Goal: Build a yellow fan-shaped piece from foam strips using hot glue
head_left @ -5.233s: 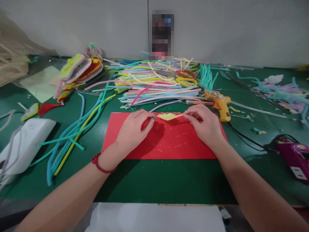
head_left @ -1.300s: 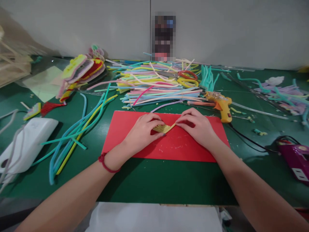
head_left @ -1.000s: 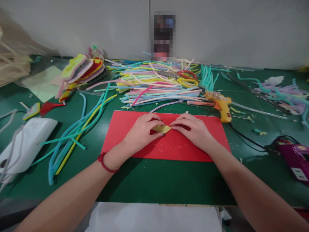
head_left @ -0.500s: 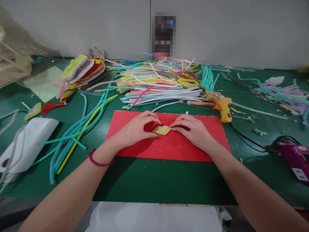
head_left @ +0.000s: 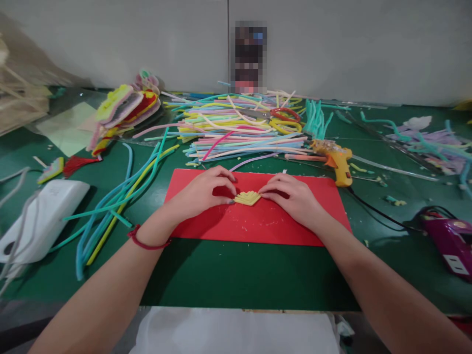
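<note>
On the red board [head_left: 221, 227] lies a small yellow piece of nested V-shaped strips [head_left: 248, 198], likely bent from fuzzy stems. My right hand [head_left: 291, 195] pinches its right tip between thumb and fingers. At the other end is my left hand [head_left: 199, 196], thumb and forefinger curved with a gap between them. The left thumb tip is close to the piece's left edge; whether it touches, I cannot tell. A dark red cord bracelet [head_left: 147, 241] circles my left wrist.
Behind the board lies a heap of pastel pipe cleaners [head_left: 243, 142] with scissors [head_left: 285, 120] on top. A yellow glue gun [head_left: 342, 167] sits right of it, its cord leading to a purple device [head_left: 448, 241]. Left are loose stems [head_left: 110, 206] and a white power strip [head_left: 55, 211].
My left hand has drawn back slightly to the left, and more of the yellow piece's left side shows. The right hand has stayed at its right tip.
</note>
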A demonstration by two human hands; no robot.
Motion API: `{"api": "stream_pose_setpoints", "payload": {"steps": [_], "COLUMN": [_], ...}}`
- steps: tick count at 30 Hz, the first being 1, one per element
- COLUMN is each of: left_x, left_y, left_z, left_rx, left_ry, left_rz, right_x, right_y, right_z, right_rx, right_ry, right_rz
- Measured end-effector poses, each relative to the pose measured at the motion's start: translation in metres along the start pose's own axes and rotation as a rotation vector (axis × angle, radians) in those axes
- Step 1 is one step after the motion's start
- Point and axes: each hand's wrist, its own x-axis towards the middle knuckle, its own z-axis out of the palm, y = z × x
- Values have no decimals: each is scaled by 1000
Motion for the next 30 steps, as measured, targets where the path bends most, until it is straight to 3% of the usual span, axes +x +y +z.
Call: {"api": "stream_pose_setpoints", "payload": {"steps": [30], "left_x": [4], "left_y": [-6], "left_z": [4], "left_rx": [-23], "left_ry": [60], "left_rz": [26], "right_x": [1], "right_y": [0], "right_z": [0], "right_rx": [13], "right_ry": [-28], "right_rz": [-3]}}
